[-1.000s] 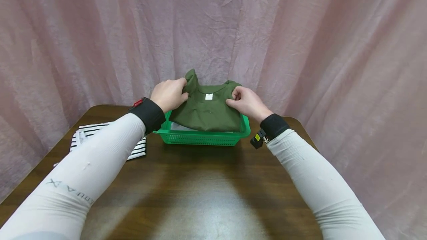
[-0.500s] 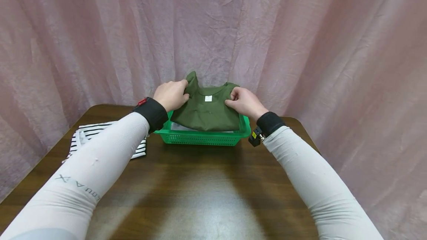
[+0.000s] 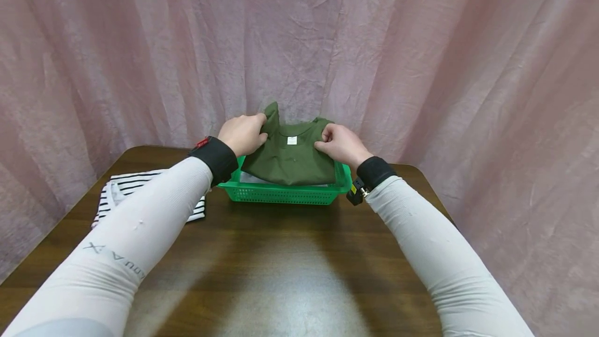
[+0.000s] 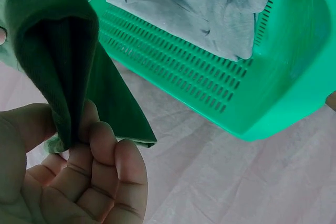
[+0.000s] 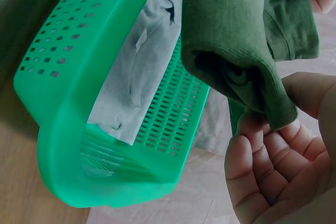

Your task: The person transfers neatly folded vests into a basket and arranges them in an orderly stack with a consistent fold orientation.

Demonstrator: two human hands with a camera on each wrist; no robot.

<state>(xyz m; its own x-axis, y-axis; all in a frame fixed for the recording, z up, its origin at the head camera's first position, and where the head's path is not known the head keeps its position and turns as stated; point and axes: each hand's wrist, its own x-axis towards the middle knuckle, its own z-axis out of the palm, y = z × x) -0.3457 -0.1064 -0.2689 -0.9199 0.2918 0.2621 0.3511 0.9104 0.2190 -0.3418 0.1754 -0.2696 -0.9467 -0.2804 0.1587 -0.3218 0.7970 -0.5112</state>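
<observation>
A folded green shirt (image 3: 295, 163) with a white neck label is held over the green basket (image 3: 281, 195) in the head view. My left hand (image 3: 242, 134) pinches its left shoulder, and my right hand (image 3: 343, 144) pinches the right one. Both wrist views show the shirt's edge between thumb and fingers, at the left hand (image 4: 79, 174) and at the right hand (image 5: 278, 156). Inside the basket lies a grey folded cloth (image 4: 194, 14), also visible in the right wrist view.
On the table's left part lies a black-and-white striped garment (image 3: 135, 180), partly hidden by my left forearm. The brown wooden table (image 3: 281, 254) extends in front of the basket. Pink curtains (image 3: 290, 35) hang behind it.
The green shirt has sunk slightly toward the basket. My left hand has shifted a little right and down, and my right hand slightly left. Both still pinch the shirt.
</observation>
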